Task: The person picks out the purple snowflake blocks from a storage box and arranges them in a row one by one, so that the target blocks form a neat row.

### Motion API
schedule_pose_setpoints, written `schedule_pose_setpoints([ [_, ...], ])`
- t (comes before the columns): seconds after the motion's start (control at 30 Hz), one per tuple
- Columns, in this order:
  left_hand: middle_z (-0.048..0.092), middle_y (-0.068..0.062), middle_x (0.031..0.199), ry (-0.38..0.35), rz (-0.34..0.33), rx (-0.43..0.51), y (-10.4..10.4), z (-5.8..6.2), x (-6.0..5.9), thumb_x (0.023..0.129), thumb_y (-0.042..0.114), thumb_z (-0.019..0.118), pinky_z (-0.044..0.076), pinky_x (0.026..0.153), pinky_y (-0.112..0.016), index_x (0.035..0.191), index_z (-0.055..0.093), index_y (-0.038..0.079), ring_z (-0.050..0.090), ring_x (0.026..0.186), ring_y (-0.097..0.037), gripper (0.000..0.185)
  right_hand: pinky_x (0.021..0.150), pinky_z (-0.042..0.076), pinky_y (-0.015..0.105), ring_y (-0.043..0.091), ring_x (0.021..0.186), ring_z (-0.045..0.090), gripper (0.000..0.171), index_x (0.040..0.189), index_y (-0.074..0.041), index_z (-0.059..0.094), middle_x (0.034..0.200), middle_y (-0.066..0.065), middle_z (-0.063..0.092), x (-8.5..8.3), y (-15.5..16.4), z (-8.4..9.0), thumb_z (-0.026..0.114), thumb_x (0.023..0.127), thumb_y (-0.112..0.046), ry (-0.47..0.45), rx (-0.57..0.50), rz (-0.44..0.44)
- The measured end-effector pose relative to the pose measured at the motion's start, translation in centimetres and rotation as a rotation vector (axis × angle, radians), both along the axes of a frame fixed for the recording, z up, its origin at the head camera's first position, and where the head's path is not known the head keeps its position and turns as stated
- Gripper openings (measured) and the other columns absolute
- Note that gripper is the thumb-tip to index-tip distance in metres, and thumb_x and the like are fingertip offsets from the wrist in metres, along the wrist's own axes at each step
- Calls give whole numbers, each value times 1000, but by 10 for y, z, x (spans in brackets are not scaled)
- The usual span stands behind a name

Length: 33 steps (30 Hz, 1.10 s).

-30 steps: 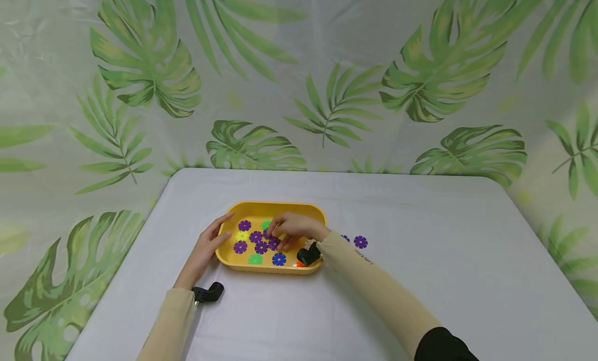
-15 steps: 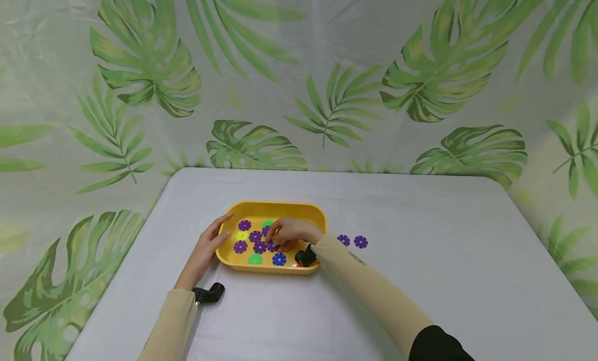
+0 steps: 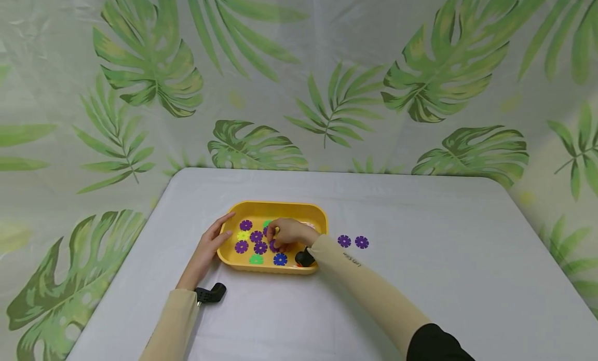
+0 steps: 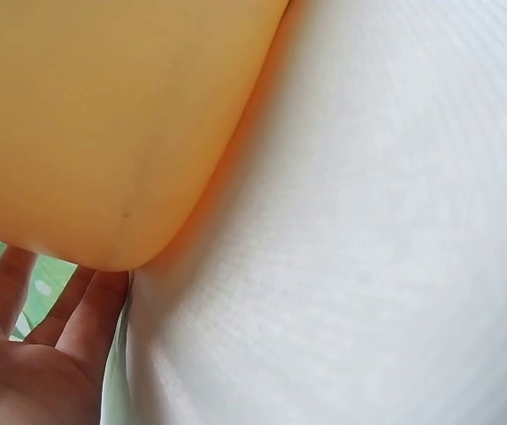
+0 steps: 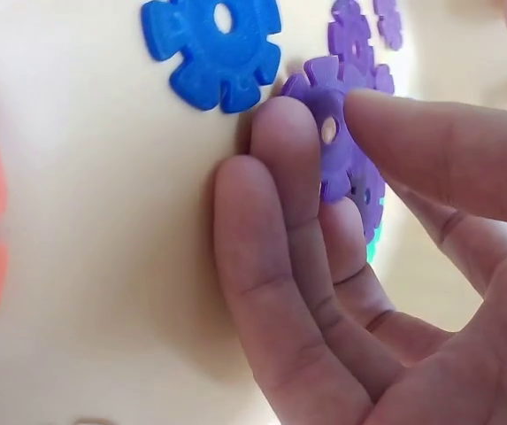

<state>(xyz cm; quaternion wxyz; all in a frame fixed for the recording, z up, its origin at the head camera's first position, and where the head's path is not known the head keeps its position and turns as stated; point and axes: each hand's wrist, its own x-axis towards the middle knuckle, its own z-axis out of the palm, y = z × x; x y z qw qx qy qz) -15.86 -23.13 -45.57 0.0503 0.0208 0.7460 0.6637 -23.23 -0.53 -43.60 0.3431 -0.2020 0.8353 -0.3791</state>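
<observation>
Head view, left to right: your left hand [image 3: 205, 252] is resting with straight, relaxed fingers against the left wall of the shallow yellow plastic tray [image 3: 275, 209], seemingly steadying it on the white cloth-covered table [image 3: 444, 278]. Inside the tray, your right hand [image 3: 290, 233] is curling over the scattered flower-shaped plastic discs, and the wrist view is showing thumb and fingers [image 5: 293, 150] pinching a purple notched plastic disc [image 5: 334, 133] lying just beside a blue notched plastic disc [image 5: 213, 49], tilting it up off the tray floor. Two more purple discs [image 3: 352, 241] are lying on the cloth right of the tray. Compared with a second ago, your right hand is sitting slightly further back, fingers tucked tighter around the disc.
</observation>
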Motion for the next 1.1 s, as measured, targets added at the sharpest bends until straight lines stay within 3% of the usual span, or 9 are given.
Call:
schedule_pose_setpoints([
  [0.23, 18, -11, 157, 5, -2, -7, 2, 1, 0, 101, 12, 45, 15, 114, -48, 148, 34, 7, 8, 144, -26, 48, 54, 48, 24, 16, 57, 52, 9, 89, -2, 51, 76, 7, 51, -5, 9, 4, 56, 90, 6, -47, -59, 15],
  [0.37, 18, -11, 157, 2, -7, -5, 3, 1, -1, 102, 12, 45, 16, 114, -48, 148, 33, 6, 8, 144, -27, 49, 55, 50, 23, 15, 56, 52, 8, 98, 1, 54, 74, 7, 53, -8, 23, 13, 55, 91, 4, -11, -110, 24],
  [0.5, 18, -11, 157, 4, -5, -6, 4, 1, -1, 101, 12, 45, 16, 114, -48, 148, 34, 6, 8, 144, -27, 48, 64, 57, 34, 16, 61, 56, 15, 106, 4, 56, 79, 9, 56, -9, 48, 27, 54, 92, 0, 38, -152, 24],
  [0.7, 20, -11, 156, 3, -1, -32, 4, 1, -1, 102, 14, 46, 16, 114, -47, 148, 35, 8, 10, 144, -27, 48, 69, 57, 42, 18, 67, 59, 14, 105, 2, 57, 87, 12, 57, -9, 108, 39, 54, 94, -5, 55, -245, -26],
  [0.87, 20, -11, 157, -5, 7, -45, 2, 0, 1, 102, 15, 46, 15, 114, -47, 148, 35, 9, 9, 144, -27, 48, 72, 57, 44, 21, 70, 60, 16, 107, 5, 55, 90, 14, 55, -6, 166, 30, 53, 96, -7, 38, -292, -145],
  [1.1, 19, -11, 157, -8, 9, -39, 3, 1, 2, 102, 15, 46, 14, 114, -47, 148, 35, 8, 9, 144, -27, 48, 69, 56, 36, 19, 71, 60, 20, 109, 10, 51, 87, 14, 57, 4, 235, 1, 51, 96, -4, 30, -284, -282],
])
